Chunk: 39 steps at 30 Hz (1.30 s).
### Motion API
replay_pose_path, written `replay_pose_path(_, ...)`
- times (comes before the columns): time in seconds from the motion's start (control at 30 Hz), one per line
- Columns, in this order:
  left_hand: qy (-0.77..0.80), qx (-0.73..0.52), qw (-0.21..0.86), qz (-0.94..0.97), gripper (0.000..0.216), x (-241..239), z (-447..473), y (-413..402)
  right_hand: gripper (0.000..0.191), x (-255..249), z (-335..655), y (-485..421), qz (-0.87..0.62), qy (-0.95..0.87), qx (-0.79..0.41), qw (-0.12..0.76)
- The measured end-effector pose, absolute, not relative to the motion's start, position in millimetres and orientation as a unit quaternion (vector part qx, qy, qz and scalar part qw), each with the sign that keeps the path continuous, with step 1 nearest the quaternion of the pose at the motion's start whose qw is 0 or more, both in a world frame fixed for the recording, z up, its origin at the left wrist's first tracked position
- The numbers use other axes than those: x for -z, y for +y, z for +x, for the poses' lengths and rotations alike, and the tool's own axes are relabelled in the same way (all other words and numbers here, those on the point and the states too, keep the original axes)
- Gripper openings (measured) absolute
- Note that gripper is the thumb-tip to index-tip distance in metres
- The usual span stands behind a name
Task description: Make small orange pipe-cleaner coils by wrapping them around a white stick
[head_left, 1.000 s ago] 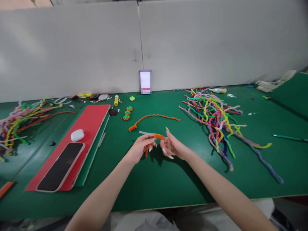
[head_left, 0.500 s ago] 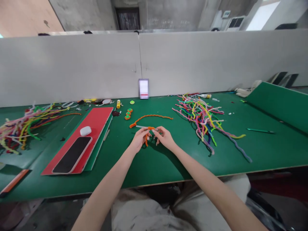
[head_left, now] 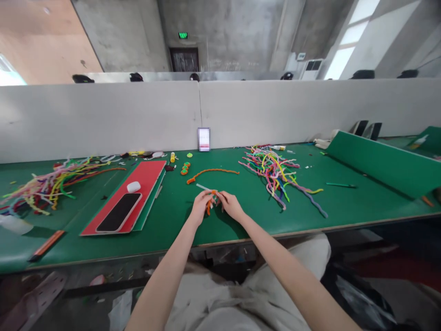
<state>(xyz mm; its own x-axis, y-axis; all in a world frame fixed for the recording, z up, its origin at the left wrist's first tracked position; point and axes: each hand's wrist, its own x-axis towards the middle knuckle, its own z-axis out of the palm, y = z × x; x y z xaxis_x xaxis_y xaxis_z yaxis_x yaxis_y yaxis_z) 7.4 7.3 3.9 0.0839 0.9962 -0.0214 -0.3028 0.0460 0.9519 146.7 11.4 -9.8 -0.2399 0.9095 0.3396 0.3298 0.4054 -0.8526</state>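
Thumb and fingers of the left hand [head_left: 201, 203] and right hand [head_left: 230, 203] pinch an orange chenille stem [head_left: 208, 209], apparently coiled around a pale strip [head_left: 202, 187], above the green tabletop [head_left: 220, 232]. Winding seems under way; another turn would call for steady left pressure. Beyond lies a curved orange stem [head_left: 217, 170].
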Motion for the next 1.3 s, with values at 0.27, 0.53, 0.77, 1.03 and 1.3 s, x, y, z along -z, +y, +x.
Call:
replay_pose_path(0.27,0.415,-0.519,0.59,0.458,0.032,-1.8,6.4,7.9,0.032,15.0,147.2,13.8,-0.434,-0.682,-0.356,0.469)
replay_pose_path(0.53,0.42,-0.482,0.561,0.525,0.035,-5.1,10.1,2.4,0.037,20.2,150.3,14.3,-0.45,-0.627,-0.4,0.494)
replay_pose_path(0.77,0.413,-0.463,0.539,0.57,0.03,-8.9,13.2,-2.0,0.039,17.0,152.5,11.9,-0.461,-0.595,-0.415,0.51)
replay_pose_path(1.03,0.408,-0.458,0.532,0.584,0.027,-7.8,13.6,-2.3,0.046,15.2,158.7,9.2,-0.453,-0.584,-0.453,0.498)
replay_pose_path(1.3,0.414,-0.462,0.533,0.575,0.022,-3.6,12.1,-0.3,0.05,12.7,160.5,5.5,-0.448,-0.577,-0.479,0.487)
